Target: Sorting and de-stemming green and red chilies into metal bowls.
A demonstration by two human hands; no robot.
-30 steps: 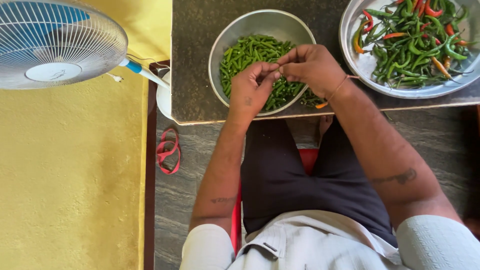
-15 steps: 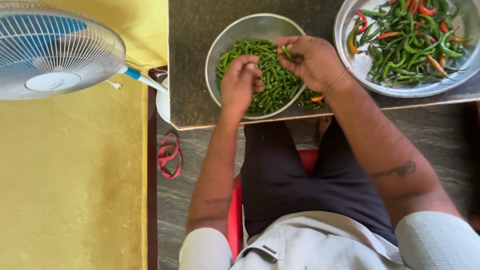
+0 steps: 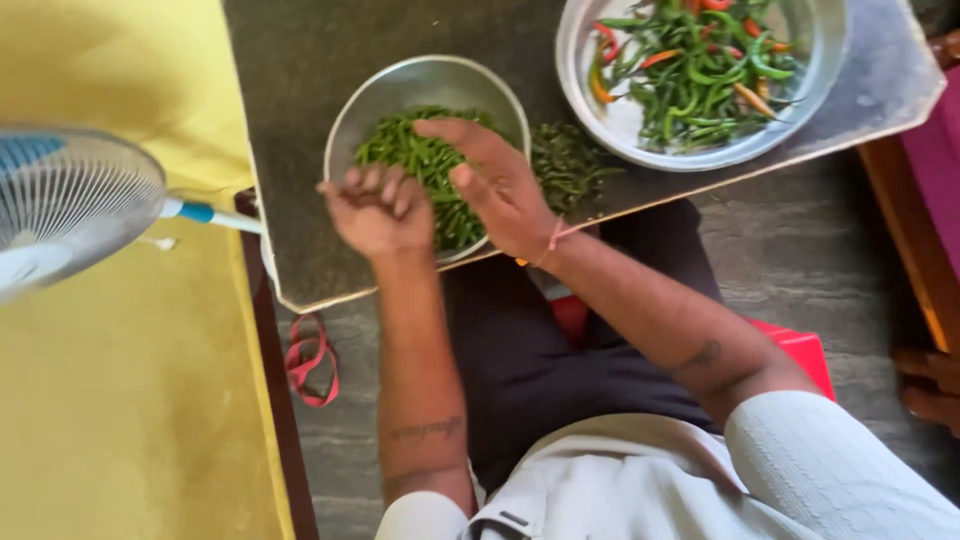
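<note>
Head-camera view looks straight down on a seated person working at a dark stone-topped table (image 3: 300, 90). Both hands hover over a round steel bowl (image 3: 400, 85) near the table's front edge, heaped with stemmed green chillies (image 3: 420, 160). The left hand (image 3: 380, 210) sits at the bowl's near-left rim, fingers curled inward into a loose fist; whether a stem or chilli is pinched inside is hard to make out, since the fingers hide the palm. The right hand (image 3: 500, 185) lies across the right half of the bowl, fingers stretched out flat and relaxed over the chillies, gripping nothing visible; a thin orange thread (image 3: 550, 238) circles its wrist. Just right of the bowl, on the bare tabletop, lies a small dark-green pile of plucked stems (image 3: 570, 160). Further back and to the right stands a wide steel tray (image 3: 640, 140) holding mixed green, red and orange chillies (image 3: 700, 70) with stems on. At left, a white pedestal fan (image 3: 60, 210) stands over a yellow floor mat (image 3: 130, 400), and a red strap (image 3: 310, 360) lies on the grey stone floor.
</note>
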